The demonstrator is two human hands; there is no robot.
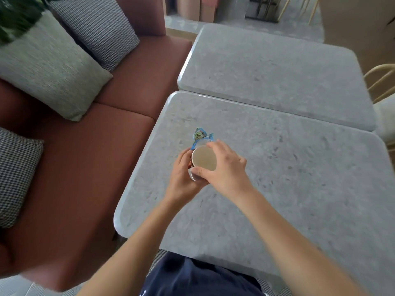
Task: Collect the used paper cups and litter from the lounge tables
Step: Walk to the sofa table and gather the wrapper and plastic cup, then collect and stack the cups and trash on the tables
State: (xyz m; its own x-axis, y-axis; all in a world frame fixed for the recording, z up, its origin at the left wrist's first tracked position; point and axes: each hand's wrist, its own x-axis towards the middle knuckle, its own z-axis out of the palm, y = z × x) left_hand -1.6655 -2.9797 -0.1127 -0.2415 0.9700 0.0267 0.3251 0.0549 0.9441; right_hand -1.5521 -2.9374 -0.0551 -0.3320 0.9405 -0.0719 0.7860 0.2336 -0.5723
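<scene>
**Both hands close on a paper cup at a lounge table**

A person standing at the near edge of a grey stone-look table (pixel 277 189) holds a paper cup (pixel 204 158) with both hands over the table's left half, nearer its far left corner than its near edge. The cup's open mouth faces the camera and its pale inside shows.

The left hand (pixel 183 174) wraps the cup's side from the left and below, fingers curled round it. The right hand (pixel 226 169) comes in from the right and grips the rim, thumb on the near side and fingers arched over the far side.

A crumpled blue-and-green wrapper (pixel 199 135) shows just beyond the cup, its lower end running down to the left hand's fingertips. Whether it lies on the table or is caught in that hand cannot be told.

A second table (pixel 267 71) of the same grey top stands edge to edge with the first along its far side. A reddish-brown sofa (pixel 85 167) runs along the left edges of both, carrying a grey-green cushion (pixel 49 67) and two houndstooth cushions (pixel 96 28). A pale wooden chair (pixel 382 82) sits past the right edges. Dark blue clothing (pixel 192 278) fills the bottom of the frame.
</scene>
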